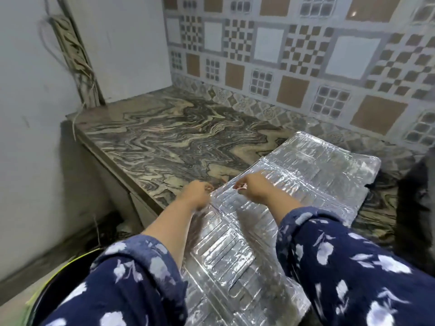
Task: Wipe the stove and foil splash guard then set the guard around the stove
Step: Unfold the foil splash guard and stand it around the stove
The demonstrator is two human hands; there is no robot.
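Observation:
The foil splash guard (277, 191), silver and embossed, lies flat in folded panels across the marbled counter (153, 137), running from my body toward the tiled wall. My left hand (196, 194) pinches the near panel's left corner at its top edge. My right hand (253, 188) grips the same edge a little to the right, fingers closed on the foil. A dark shape at the right edge (416, 208) may be the stove; I cannot tell. No cloth is visible.
A patterned tile wall (294, 55) backs the counter. A white wall (28, 114) with a marbled strip and loose wires (75, 64) stands at the left. A black round object with a yellow-green rim (54, 285) sits low at the left.

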